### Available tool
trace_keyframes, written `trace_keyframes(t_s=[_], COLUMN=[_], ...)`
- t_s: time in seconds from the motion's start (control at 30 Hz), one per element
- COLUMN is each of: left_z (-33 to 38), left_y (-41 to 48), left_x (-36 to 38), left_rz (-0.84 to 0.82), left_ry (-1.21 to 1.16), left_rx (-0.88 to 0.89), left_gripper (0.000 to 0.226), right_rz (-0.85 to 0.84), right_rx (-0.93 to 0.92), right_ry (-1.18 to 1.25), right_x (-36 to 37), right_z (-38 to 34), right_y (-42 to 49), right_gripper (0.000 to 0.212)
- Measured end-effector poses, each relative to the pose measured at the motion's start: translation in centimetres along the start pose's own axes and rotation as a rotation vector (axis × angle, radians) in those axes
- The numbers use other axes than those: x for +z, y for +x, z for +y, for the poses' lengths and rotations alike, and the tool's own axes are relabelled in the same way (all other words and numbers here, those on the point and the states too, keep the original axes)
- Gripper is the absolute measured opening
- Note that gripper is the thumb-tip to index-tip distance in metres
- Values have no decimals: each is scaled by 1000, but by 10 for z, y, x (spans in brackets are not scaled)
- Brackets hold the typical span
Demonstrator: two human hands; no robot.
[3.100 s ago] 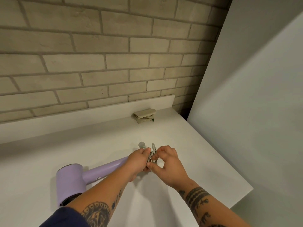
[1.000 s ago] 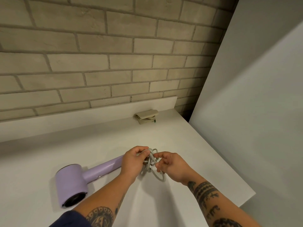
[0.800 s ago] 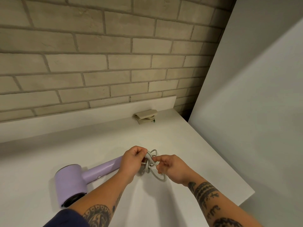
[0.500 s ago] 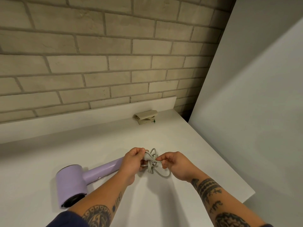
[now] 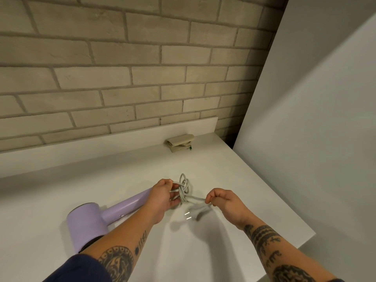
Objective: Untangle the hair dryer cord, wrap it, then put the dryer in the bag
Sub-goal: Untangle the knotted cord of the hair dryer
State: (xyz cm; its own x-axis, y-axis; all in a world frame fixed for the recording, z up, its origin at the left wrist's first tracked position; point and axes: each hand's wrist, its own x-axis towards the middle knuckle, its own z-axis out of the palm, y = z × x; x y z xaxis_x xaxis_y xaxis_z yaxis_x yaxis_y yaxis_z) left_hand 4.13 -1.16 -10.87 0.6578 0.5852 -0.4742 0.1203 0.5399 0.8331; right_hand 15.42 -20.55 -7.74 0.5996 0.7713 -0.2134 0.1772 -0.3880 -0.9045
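Observation:
A lilac hair dryer lies on the white counter, its handle pointing toward my hands. Its grey cord is bunched in a knotted tangle just past the handle's end. My left hand grips the tangle on its left side. My right hand pinches a strand pulled out to the right. The plug dangles blurred below that strand, two metal pins showing. A folded beige bag lies at the back of the counter by the upstand.
A brick wall rises behind the counter's white upstand. A tall white panel stands on the right. The counter's right edge runs diagonally, with its front corner near my right forearm.
My right hand has drawn a strand out to the right, away from the tangle, and the plug end has come free and swings below it. My left hand stays holding the tangle.

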Motion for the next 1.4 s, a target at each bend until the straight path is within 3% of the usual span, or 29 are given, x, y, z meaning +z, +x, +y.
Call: trace_keyframes(t_s=[0.13, 0.3, 0.37, 0.47, 0.53, 0.63, 0.83, 0.97, 1.2, 1.4], left_z=[-3, -13, -17, -22, -26, -31, -34, -42, -41, -30], left_y=[-9, -19, -16, -7, -2, -1, -14, -7, -11, -11], left_x=[6, 4, 1, -10, -16, -18, -3, 11, 26, 26], left_rz=[-7, -90, -99, -18, 17, 79, -75, 26, 78, 133], left_ry=[274, 777, 728, 440, 377, 612, 989, 1117, 779, 507], left_rx=[58, 298, 325, 277, 246, 246, 286, 361, 435, 410], left_gripper=[21, 24, 27, 34, 41, 39, 58, 40, 22, 21], right_rz=[31, 86, 75, 18, -1, -19, -10, -145, -172, -316], right_rx=[-36, -114, -99, -53, -49, -84, -176, -131, -99, 133], right_ry=[-203, -418, -406, -354, -351, -377, -222, -36, 73, 383], right_x=[13, 23, 19, 10, 6, 3, 1, 13, 8, -9], right_z=[12, 25, 32, 40, 45, 49, 49, 36, 30, 6], right_y=[2, 12, 17, 23, 28, 33, 41, 45, 60, 65], right_gripper=[17, 6, 4, 17, 24, 30, 35, 57, 78, 55])
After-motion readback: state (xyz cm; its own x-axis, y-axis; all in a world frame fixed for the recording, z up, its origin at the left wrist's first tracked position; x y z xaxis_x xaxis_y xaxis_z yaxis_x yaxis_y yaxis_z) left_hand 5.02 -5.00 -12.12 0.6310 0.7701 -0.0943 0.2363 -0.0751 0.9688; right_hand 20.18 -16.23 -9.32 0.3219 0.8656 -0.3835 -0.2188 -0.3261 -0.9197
